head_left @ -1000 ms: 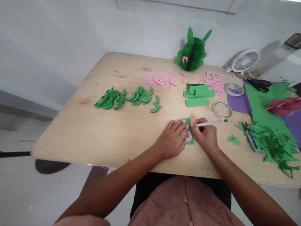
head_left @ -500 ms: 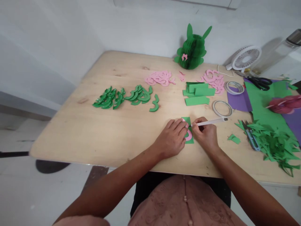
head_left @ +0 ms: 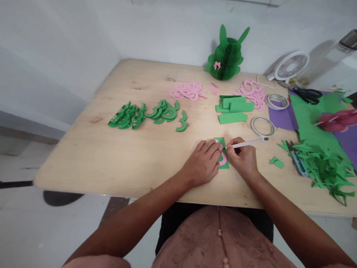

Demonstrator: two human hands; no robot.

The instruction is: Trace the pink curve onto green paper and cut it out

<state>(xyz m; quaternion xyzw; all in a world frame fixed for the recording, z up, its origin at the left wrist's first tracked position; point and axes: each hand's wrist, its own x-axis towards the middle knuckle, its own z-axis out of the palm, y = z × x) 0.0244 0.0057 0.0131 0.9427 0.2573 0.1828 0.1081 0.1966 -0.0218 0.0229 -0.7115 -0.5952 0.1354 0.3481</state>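
Pen point(head_left: 252, 143) Meets Pink Cutout point(head_left: 223, 159) on a Green Strip point(head_left: 221, 140)

The left hand point(head_left: 203, 163) lies spread flat, fingers close together, over the left part of the pink cutout, which rests on the green strip near the front edge of the wooden table point(head_left: 134, 160). The right hand point(head_left: 243, 160) pinches the white pen, its tip beside the cutout's right edge; whether the tip touches the paper is too small to tell.

Just beyond the hands lie a loose green strip point(head_left: 232, 118) and a stack of green strips point(head_left: 237, 107). Two tape rolls sit to their right, near a pink heap point(head_left: 255, 98). Another pink pile point(head_left: 186, 91) lies farther left. Green scalloped pieces point(head_left: 167, 112) are spread left of the hands in two piles, with one piece apart.

On the right, blue-handled snips point(head_left: 299, 163) rest against green scraps point(head_left: 326, 169); black-handled scissors point(head_left: 308, 96) lie farther back on green and purple sheets. A green paper figure point(head_left: 226, 61) and a white fan point(head_left: 291, 66) stand by the wall.
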